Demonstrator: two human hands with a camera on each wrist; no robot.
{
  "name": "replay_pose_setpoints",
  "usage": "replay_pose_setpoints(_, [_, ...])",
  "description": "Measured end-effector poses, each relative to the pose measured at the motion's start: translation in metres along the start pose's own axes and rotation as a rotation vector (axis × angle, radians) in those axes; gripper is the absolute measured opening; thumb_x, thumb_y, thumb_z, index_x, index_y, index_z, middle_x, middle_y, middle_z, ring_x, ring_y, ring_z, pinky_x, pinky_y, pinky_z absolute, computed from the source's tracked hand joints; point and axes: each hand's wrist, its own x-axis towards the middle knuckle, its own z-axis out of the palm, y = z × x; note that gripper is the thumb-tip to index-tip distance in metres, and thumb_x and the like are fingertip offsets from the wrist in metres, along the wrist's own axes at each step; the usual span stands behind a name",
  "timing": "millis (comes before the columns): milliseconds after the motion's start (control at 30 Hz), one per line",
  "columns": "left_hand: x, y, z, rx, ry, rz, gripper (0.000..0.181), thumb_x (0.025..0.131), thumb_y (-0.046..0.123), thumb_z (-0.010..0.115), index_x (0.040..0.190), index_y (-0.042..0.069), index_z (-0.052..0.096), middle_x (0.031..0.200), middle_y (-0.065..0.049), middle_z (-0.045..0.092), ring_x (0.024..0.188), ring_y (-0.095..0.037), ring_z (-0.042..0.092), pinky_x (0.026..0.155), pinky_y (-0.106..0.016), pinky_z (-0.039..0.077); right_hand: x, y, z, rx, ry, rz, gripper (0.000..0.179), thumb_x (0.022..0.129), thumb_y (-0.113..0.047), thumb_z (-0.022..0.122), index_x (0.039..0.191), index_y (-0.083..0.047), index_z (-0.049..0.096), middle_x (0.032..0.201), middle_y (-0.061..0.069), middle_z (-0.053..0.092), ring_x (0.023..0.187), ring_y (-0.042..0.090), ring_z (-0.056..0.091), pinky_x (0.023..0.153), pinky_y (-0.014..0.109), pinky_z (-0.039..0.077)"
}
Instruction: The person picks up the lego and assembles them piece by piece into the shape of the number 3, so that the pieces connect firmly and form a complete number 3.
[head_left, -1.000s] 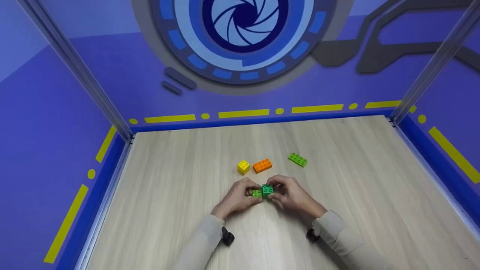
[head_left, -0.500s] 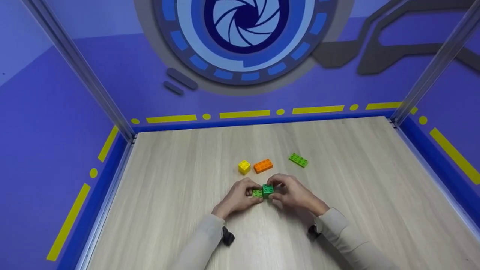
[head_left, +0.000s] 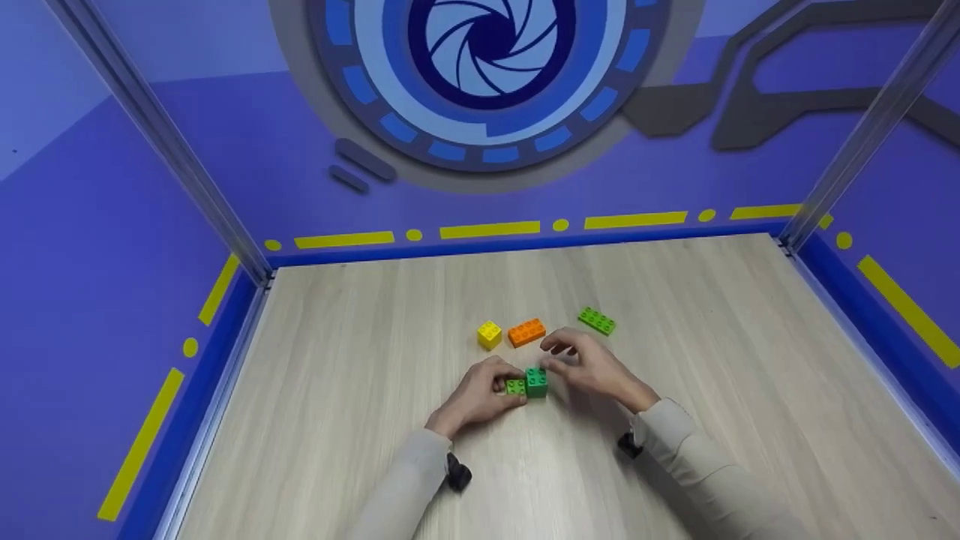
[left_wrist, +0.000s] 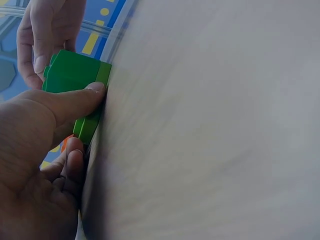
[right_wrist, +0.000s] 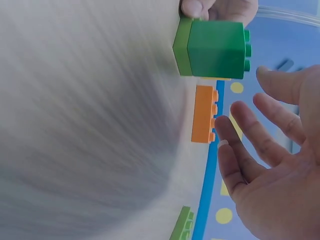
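A tall dark green block (head_left: 536,382) sits on the right end of a thin light green building brick (head_left: 515,387), as both wrist views show from the side. My left hand (head_left: 476,394) pinches the light green brick between thumb and fingers, low on the table. In the left wrist view the thumb lies along the side of the stacked pair. My right hand (head_left: 596,367) is off the dark green block, just to its right and beyond it, with nothing in its fingers. Its fingers are spread and slightly bent in the right wrist view.
Past the hands lie a yellow brick (head_left: 489,335) and an orange brick (head_left: 526,332), side by side. A flat light green brick (head_left: 597,320) lies farther right. Blue-purple panels (head_left: 495,202) stand at the back and sides of the wooden table (head_left: 360,330).
My right hand has let go of the dark green block and moved up and slightly right, its fingers opening. The left hand keeps its hold on the light green brick.
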Motion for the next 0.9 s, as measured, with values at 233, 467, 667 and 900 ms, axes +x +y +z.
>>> replay_pose_setpoints(233, [0.000,0.002,0.000,-0.004,-0.006,-0.015,0.037,0.092,0.027,0.086,0.127,0.016,0.078,0.107,0.004,0.065,0.089,-0.009,0.052,0.077,-0.022,0.043,0.011,0.006,-0.001,-0.037,0.055,0.012,0.027,0.101,-0.018,0.076,0.125,-0.006,0.073,0.127,0.011,0.072,0.116,0.034,0.069,0.098,0.057,0.058])
replay_pose_setpoints(467, [0.000,0.001,-0.002,0.001,-0.003,-0.017,0.038,0.092,0.027,0.086,0.127,0.016,0.078,0.105,0.005,0.063,0.087,-0.007,0.051,0.076,-0.022,0.043,0.027,0.009,0.002,-0.043,0.086,0.026,0.033,0.097,-0.018,0.081,0.127,-0.005,0.072,0.128,0.015,0.069,0.119,0.038,0.066,0.101,0.057,0.057])
replay_pose_setpoints(667, [0.000,0.002,-0.002,-0.002,0.002,-0.022,0.038,0.091,0.027,0.087,0.126,0.017,0.078,0.106,0.003,0.063,0.087,-0.007,0.050,0.076,-0.022,0.042,0.039,0.013,0.006,-0.041,0.098,0.058,0.041,0.095,-0.020,0.083,0.132,-0.007,0.070,0.133,0.014,0.066,0.124,0.038,0.065,0.104,0.057,0.056])
replay_pose_setpoints(900, [0.000,0.000,0.000,-0.005,0.008,-0.015,0.034,0.091,0.026,0.087,0.124,0.018,0.079,0.107,0.002,0.065,0.088,-0.008,0.051,0.077,-0.022,0.042,0.048,0.018,0.012,-0.034,0.121,0.058,0.047,0.093,-0.015,0.086,0.134,-0.002,0.068,0.134,0.016,0.065,0.123,0.039,0.065,0.103,0.056,0.057])
